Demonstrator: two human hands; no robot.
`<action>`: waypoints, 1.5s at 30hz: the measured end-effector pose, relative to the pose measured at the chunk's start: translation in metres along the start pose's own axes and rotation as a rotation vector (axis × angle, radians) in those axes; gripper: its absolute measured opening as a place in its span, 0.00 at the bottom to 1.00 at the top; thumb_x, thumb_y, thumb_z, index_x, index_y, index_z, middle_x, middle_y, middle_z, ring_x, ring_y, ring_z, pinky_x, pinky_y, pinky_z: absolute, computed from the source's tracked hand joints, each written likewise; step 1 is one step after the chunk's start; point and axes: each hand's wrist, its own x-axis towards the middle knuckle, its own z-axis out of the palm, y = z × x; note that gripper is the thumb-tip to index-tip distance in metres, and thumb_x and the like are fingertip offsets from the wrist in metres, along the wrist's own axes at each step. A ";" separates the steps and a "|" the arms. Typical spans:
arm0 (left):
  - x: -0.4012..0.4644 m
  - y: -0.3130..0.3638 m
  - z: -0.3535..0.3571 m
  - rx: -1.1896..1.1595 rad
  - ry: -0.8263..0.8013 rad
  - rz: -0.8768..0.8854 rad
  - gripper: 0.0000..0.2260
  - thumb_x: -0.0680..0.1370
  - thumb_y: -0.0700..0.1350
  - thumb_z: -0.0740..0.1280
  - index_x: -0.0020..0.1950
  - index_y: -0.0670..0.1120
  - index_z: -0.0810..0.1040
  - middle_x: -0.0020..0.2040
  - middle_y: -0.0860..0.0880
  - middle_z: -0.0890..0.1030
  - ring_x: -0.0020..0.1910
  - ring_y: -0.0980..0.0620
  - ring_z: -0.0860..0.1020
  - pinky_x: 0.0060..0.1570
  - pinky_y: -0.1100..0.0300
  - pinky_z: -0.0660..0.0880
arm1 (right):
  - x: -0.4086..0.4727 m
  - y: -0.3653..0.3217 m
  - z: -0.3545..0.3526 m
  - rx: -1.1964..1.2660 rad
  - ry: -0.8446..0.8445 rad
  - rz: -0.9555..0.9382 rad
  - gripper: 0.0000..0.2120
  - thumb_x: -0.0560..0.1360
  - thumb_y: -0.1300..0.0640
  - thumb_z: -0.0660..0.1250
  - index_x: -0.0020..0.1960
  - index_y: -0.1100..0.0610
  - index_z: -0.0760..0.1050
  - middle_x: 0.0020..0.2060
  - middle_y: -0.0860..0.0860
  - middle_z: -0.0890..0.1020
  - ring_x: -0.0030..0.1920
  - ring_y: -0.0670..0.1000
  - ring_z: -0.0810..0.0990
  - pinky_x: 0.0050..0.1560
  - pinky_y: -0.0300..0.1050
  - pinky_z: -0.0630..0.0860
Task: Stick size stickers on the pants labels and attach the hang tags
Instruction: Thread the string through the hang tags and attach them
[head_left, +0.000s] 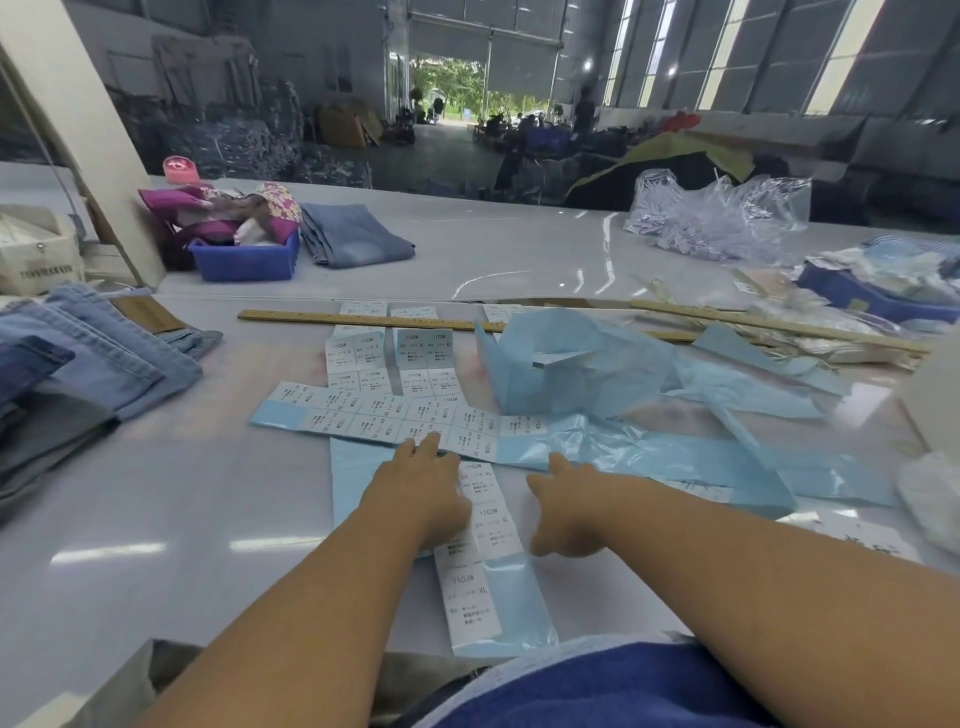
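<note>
Nearest: the person's blue garment at the table edge, both forearms reaching out over the white table. Left hand lies flat, fingers straight, pressing a strip of size stickers on pale blue backing, likely pinning it so a label can be peeled. Right hand rests just beside the strip, fingers curled under; whether it pinches anything cannot be told. Stickers: white rectangles, small dark print, "1103#" and "XL" legible. More sheets lie fanned beyond, spent backing paper crumpled to the right. Folded jeans wait at left, well apart.
</note>
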 end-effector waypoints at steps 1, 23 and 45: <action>0.000 0.001 0.000 -0.028 -0.025 0.013 0.25 0.80 0.52 0.57 0.77 0.50 0.61 0.80 0.48 0.53 0.79 0.45 0.51 0.73 0.46 0.56 | 0.000 0.000 0.000 0.004 -0.003 0.003 0.37 0.78 0.45 0.63 0.80 0.52 0.49 0.79 0.55 0.44 0.77 0.62 0.53 0.73 0.60 0.60; -0.002 -0.005 0.006 0.132 0.131 0.056 0.32 0.78 0.67 0.50 0.77 0.51 0.60 0.76 0.50 0.63 0.74 0.46 0.58 0.74 0.49 0.54 | 0.005 0.025 0.005 0.207 -0.023 0.071 0.45 0.75 0.49 0.70 0.80 0.54 0.45 0.79 0.52 0.50 0.75 0.62 0.60 0.72 0.58 0.63; -0.006 0.003 -0.008 0.278 0.340 -0.101 0.30 0.79 0.67 0.46 0.69 0.49 0.69 0.64 0.46 0.73 0.64 0.45 0.69 0.65 0.47 0.63 | 0.013 0.027 0.008 0.507 0.074 0.012 0.33 0.73 0.49 0.71 0.73 0.53 0.61 0.69 0.54 0.70 0.64 0.58 0.73 0.63 0.52 0.72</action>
